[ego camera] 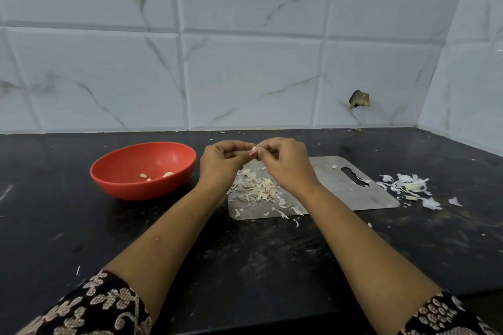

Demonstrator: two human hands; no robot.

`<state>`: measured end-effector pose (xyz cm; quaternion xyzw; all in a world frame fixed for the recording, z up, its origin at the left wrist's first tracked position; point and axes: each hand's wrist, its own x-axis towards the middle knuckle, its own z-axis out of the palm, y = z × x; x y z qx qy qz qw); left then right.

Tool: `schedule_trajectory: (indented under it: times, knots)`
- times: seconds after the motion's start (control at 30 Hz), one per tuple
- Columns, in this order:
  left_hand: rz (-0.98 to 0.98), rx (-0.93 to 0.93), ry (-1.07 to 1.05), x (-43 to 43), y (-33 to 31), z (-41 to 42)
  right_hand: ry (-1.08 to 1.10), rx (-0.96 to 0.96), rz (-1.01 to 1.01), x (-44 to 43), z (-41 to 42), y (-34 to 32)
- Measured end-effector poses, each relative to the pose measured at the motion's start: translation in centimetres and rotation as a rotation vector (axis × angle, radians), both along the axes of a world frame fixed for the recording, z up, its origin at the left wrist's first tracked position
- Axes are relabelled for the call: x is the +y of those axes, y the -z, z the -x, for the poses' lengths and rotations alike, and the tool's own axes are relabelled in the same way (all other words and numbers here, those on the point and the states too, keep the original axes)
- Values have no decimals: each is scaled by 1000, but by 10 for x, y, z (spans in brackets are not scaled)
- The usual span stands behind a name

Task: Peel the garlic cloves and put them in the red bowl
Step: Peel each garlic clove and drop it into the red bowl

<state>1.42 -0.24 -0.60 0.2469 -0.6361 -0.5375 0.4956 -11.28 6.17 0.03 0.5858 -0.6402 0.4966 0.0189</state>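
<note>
A small pale garlic clove [254, 148] is pinched between the fingertips of both hands, above the far edge of a grey cutting board [337, 193]. My left hand [221, 162] grips it from the left, and my right hand [285, 163] pinches it from the right. The red bowl [109, 177] stands on the black counter to the left of my hands, with three peeled cloves [156, 174] lying in its bottom. A heap of papery garlic skins [255, 187] lies on the board under my hands.
More skins and a few garlic pieces [411, 187] lie on the black counter [81, 228] right of the board. A white marble-tiled wall [245, 62] closes off the back and the right corner. Patterned sleeves [89, 307] show at the bottom.
</note>
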Motion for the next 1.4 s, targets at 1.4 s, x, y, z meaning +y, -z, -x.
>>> schedule_trajectory:
  times: [1.4]
  knots:
    - [100,-52,79,-8,-1,-4,-112,-13,-77,14,0,-10]
